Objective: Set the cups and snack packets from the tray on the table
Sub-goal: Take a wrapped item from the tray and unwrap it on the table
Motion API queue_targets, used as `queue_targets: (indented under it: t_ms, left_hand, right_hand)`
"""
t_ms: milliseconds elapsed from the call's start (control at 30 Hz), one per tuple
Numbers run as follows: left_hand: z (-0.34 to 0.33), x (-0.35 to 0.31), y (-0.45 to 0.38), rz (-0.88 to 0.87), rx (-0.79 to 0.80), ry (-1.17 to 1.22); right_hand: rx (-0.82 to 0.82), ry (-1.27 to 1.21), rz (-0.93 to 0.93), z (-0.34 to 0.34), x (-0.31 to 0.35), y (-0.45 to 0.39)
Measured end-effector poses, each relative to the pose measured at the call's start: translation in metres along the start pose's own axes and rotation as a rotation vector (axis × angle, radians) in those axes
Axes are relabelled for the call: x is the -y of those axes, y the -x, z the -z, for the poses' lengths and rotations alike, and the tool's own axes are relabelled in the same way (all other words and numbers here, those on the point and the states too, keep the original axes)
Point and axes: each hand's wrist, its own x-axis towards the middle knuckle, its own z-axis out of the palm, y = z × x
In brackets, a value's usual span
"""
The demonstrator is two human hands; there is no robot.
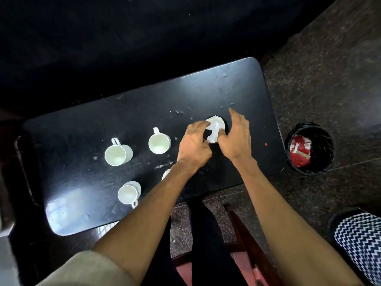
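Both hands, left (pixel 194 145) & right (pixel 237 139), fingers pinching white packet (pixel 214 129) over dark bowl (pixel 225 125); empty cups (pixel 159 143) left of bowl.

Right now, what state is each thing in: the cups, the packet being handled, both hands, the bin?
Far left cup: upright, empty, on the table.
Middle cup: upright, empty.
Near cup: upright, empty.
Fourth cup: mostly hidden by the left forearm.
White packet: crumpled, held between both hands.
Left hand: pinches the packet.
Right hand: touches the packet; grip unclear.
Bin: on the floor, holds red wrappers.
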Motion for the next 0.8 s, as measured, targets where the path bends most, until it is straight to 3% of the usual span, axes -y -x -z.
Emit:
queue_targets:
  t_ms: [167,300,500,800]
  left_hand:
    - [-0.004,0.002,0.008,0.069,-0.072,0.072]
    - [-0.005,0.007,0.025,0.198,-0.105,0.175]
    - [-0.006,0.033,0.057,0.309,-0.025,0.25]
    - [0.009,0.054,0.074,0.319,0.034,0.272]
  right_hand:
    - [0.184,-0.002,-0.029,-0.001,0.005,0.001]
    - [0.222,-0.034,-0.059,-0.009,0.006,0.022]
    - [0.248,-0.047,-0.104,-0.028,0.006,0.054]
    - [0.284,-0.022,-0.112,-0.039,0.019,0.066]
